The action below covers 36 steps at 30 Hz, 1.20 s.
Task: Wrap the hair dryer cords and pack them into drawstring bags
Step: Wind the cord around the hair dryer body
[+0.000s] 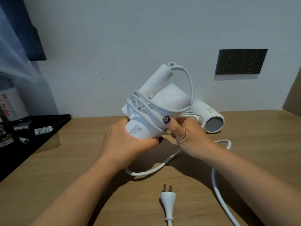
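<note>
White hair dryer (169, 98), cord-wrapped, is held above the table (81, 160) centre. Left hand (123, 142) grips its barrel; right hand (187, 136) pinches cord (189, 88) against the body.

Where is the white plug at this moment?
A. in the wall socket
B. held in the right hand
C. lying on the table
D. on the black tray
C: the plug lies flat on the wooden table, nearer the camera than both hands, prongs pointing away.
</note>
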Motion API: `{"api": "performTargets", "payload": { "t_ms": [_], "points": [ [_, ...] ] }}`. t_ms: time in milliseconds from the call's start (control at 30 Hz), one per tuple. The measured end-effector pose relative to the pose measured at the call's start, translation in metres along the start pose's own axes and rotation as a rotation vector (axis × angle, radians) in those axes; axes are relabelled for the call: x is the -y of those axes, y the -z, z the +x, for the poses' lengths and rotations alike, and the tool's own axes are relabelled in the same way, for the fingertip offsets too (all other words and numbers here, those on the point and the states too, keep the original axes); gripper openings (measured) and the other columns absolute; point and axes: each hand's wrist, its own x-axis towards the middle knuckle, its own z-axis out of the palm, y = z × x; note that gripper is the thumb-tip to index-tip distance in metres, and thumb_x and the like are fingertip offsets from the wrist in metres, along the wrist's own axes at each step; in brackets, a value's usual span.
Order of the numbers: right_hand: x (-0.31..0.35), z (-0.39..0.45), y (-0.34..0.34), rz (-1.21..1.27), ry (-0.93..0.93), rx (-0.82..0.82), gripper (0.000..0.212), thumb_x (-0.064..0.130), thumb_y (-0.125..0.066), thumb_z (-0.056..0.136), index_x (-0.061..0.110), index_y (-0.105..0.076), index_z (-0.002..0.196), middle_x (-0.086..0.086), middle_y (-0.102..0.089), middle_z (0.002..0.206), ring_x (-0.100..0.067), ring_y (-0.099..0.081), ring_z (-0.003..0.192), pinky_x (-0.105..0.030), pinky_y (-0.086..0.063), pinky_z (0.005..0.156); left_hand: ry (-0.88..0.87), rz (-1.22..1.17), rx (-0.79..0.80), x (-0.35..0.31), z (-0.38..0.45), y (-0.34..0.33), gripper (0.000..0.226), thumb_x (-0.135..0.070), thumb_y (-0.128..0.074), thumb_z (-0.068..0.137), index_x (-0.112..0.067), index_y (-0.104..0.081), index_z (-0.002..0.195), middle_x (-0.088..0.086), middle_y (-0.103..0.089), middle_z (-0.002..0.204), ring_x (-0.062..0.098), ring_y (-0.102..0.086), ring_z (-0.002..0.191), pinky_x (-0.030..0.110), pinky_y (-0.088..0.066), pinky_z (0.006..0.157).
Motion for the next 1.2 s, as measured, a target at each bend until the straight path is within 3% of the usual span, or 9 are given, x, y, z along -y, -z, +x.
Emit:
{"api": "performTargets", "payload": {
  "t_ms": [67,200,300,400,533,633,800,967,1200],
  "points": [
    [0.003,-0.002,-0.002,0.037,-0.033,0.033,0.064,0.079,-0.033,0.083,0.031,-0.052,0.045,0.016,-0.046,0.043,-0.003,-0.041,0.049,-0.023,-0.032,0.059,0.002,0.05,0.008,0.0,-0.001,-0.001,0.057,-0.054,-0.087,0.043,-0.027,-0.057,0.083,-0.009,-0.063,0.078,0.009,-0.063,0.071,0.035,-0.055,0.055],
    [0.01,-0.007,-0.005,0.186,-0.055,0.099,0.046,0.066,-0.035,0.082,0.029,-0.05,0.059,0.02,-0.051,0.046,0.004,-0.049,0.052,-0.007,-0.035,0.056,-0.027,0.157,0.005,-0.002,-0.002,-0.001,0.056,-0.055,-0.084,0.048,-0.03,-0.054,0.088,-0.012,-0.059,0.079,0.003,-0.057,0.069,0.016,-0.037,0.048],
    [0.009,-0.006,-0.008,0.246,-0.067,0.114,0.055,0.075,-0.04,0.081,0.026,-0.064,0.086,0.016,-0.065,0.069,0.001,-0.058,0.069,-0.013,-0.042,0.065,-0.063,0.213,-0.03,-0.001,-0.003,-0.002,0.068,-0.064,-0.075,0.043,-0.03,-0.052,0.097,-0.012,-0.057,0.084,0.004,-0.055,0.073,0.02,-0.041,0.051],
    [0.014,-0.005,-0.01,0.406,-0.057,0.053,0.021,0.053,-0.057,0.081,0.033,-0.055,0.076,0.027,-0.052,0.049,0.009,-0.052,0.051,-0.009,-0.037,0.051,-0.125,0.245,-0.094,-0.002,-0.005,-0.005,0.074,-0.07,-0.068,0.04,-0.028,-0.049,0.099,-0.011,-0.054,0.086,0.014,-0.056,0.078,0.033,-0.051,0.059],
    [0.022,-0.009,-0.01,0.557,-0.029,-0.036,0.018,0.041,-0.069,0.078,0.03,-0.055,0.079,0.026,-0.053,0.048,0.009,-0.052,0.048,-0.005,-0.037,0.046,-0.186,0.207,-0.069,-0.004,-0.007,-0.002,0.075,-0.071,-0.064,0.041,-0.032,-0.046,0.102,-0.013,-0.053,0.088,0.01,-0.055,0.077,0.033,-0.053,0.058],
    [0.02,-0.007,-0.008,0.621,-0.054,-0.113,0.019,0.031,-0.071,0.078,0.025,-0.054,0.069,0.02,-0.052,0.044,0.006,-0.051,0.042,-0.006,-0.036,0.043,-0.15,0.0,0.066,-0.006,-0.005,0.003,0.07,-0.063,-0.075,0.042,-0.039,-0.049,0.102,-0.015,-0.06,0.091,0.005,-0.062,0.076,0.026,-0.055,0.058],
    [0.027,-0.006,-0.001,0.636,-0.179,-0.064,0.027,0.043,-0.057,0.083,0.021,-0.059,0.067,0.014,-0.051,0.042,0.001,-0.047,0.037,-0.008,-0.033,0.04,0.013,-0.355,0.403,-0.001,-0.006,0.0,0.07,-0.053,-0.083,0.044,-0.037,-0.056,0.106,-0.012,-0.07,0.093,0.004,-0.068,0.087,0.022,-0.055,0.068],
    [0.024,-0.002,-0.001,0.413,-0.207,0.011,0.056,0.082,-0.048,0.06,0.027,-0.059,0.051,0.003,-0.032,0.051,-0.01,-0.027,0.047,-0.029,-0.019,0.052,0.089,-0.53,0.402,0.001,-0.005,-0.001,0.074,-0.047,-0.083,0.042,-0.023,-0.063,0.109,-0.001,-0.073,0.093,0.016,-0.071,0.088,0.027,-0.056,0.067],
    [0.023,-0.006,-0.005,0.431,-0.192,0.139,0.049,0.073,-0.049,0.078,0.033,-0.063,0.054,-0.003,-0.04,0.061,-0.01,-0.032,0.052,-0.024,-0.024,0.051,0.148,-0.743,0.399,0.009,-0.002,-0.003,0.065,-0.041,-0.081,0.052,-0.018,-0.064,0.111,0.009,-0.072,0.097,0.029,-0.069,0.093,0.039,-0.056,0.073]
  ]
}}
